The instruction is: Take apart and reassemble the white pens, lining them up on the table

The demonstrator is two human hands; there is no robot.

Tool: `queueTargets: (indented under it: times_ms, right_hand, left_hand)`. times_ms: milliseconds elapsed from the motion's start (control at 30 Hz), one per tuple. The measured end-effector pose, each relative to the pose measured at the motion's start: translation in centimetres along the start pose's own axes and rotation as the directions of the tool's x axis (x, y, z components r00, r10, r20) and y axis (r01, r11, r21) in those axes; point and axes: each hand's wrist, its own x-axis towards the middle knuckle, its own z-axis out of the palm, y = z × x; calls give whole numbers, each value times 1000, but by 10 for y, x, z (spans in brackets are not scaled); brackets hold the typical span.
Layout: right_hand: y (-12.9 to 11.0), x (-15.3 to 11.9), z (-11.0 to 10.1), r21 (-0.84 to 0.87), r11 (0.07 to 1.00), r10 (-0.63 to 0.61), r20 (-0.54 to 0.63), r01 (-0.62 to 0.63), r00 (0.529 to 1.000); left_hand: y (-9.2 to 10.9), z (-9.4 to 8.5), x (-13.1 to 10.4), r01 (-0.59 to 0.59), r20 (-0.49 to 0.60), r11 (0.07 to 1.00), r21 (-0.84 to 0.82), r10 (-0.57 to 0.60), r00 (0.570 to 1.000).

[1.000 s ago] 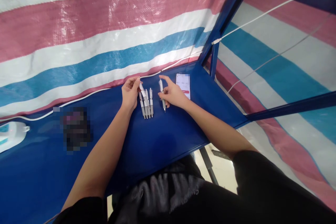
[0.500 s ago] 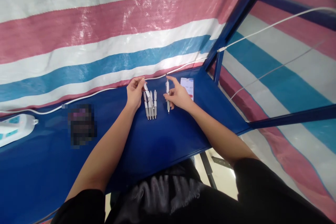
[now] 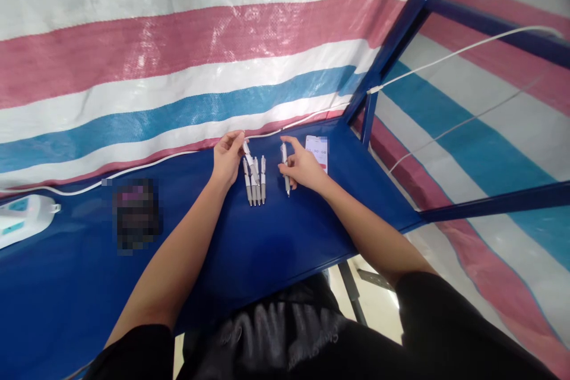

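Note:
My left hand (image 3: 228,157) pinches the top end of a white and grey pen (image 3: 250,161), which slants down to the right. Under that pen's tip, a row of several similar pens (image 3: 262,181) lies side by side on the blue table, grey grips toward me. Another pen of the same kind (image 3: 285,169) is in my right hand (image 3: 303,163), its tip pointing down toward me. My right index finger reaches to that pen's top end, while the thumb and other fingers close round its barrel.
A phone (image 3: 323,159) with a lit screen lies just beyond my right hand. On the blue table (image 3: 267,255) at left are a pixelated dark object (image 3: 137,214) and a white power strip (image 3: 27,218). A white cable (image 3: 133,171) follows the striped sheet; blue frame bars (image 3: 367,116) stand at right.
My right hand's pen has tilted a little, its tip shifting slightly right. The left hand keeps its pinch almost unmoved. The whole view has shifted slightly.

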Motion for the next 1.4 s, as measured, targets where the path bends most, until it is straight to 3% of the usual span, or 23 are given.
queueTargets:
  times_ms: [367, 600, 800, 933, 1033, 1133, 1233, 1300, 1400]
  right_hand:
    - [-5, -2, 0, -70, 996, 49, 31, -46, 998]
    - [-5, -4, 1, -100, 995, 0, 36, 4, 999]
    - [-3, -1, 0, -77, 997, 29, -16, -31, 999]
    - [0, 0, 0, -206, 979, -1, 0, 1, 1000]
    - [0, 0, 3, -452, 891, -54, 7, 51, 999]
    - [-3, -1, 6, -696, 717, -36, 29, 47, 999]
    - [-6, -3, 8, -822, 566, 5, 73, 57, 997]
    - [-7, -4, 8, -850, 522, 9, 86, 69, 996]
    - [-11, -7, 5, -838, 542, -17, 63, 62, 998]
  left_hand:
    - [9, 4, -3, 60, 3, 998, -12, -60, 998]
    - [13, 8, -4, 84, 3, 996, 3, -84, 996]
    - [17, 12, -7, 103, -6, 995, -17, -103, 995]
    - [21, 18, -10, 150, -11, 988, -21, -151, 989]
    - [25, 22, -12, 173, 18, 985, -5, -172, 985]
    - [27, 23, -13, 187, 45, 982, 22, -188, 981]
    - [29, 22, -14, 192, 42, 980, 43, -194, 980]
    - [30, 20, -13, 192, 40, 980, 47, -194, 980]
    - [32, 18, -12, 192, 43, 980, 54, -195, 980]
